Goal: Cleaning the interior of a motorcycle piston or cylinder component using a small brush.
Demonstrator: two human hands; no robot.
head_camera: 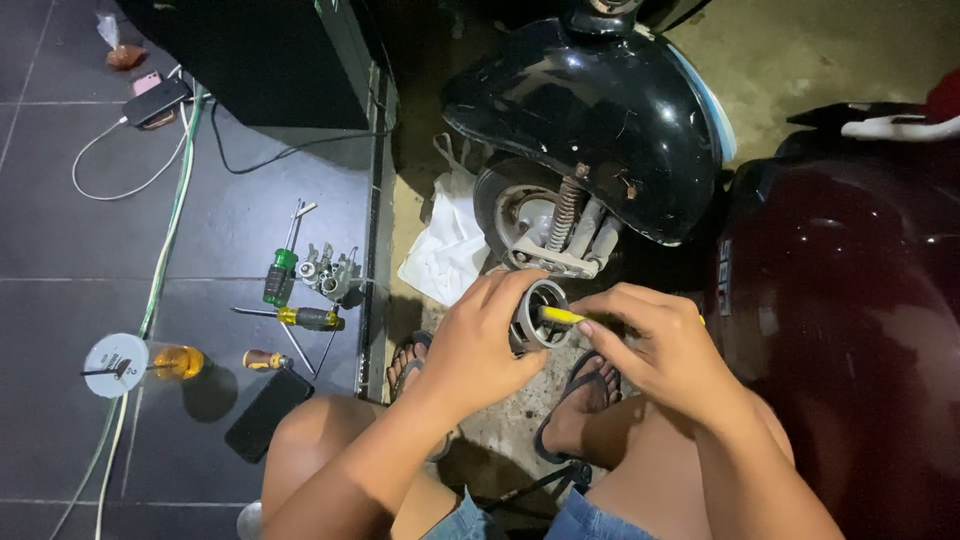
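Between our knees, our left hand (475, 345) grips a round metal housing (537, 315), while our right hand (655, 345), at three o'clock of it, pinches a yellow tool (562, 316) poking inside. Screwdrivers (300, 318) lie on the tiled floor (60, 240) at nine o'clock; a black scooter (600, 110) stands at twelve.

Dark tiled floor (60, 230) — screwdrivers (300, 318), metal part (330, 272), lidded drink cup (140, 362), black phone (268, 414), white cable (120, 170) etc.
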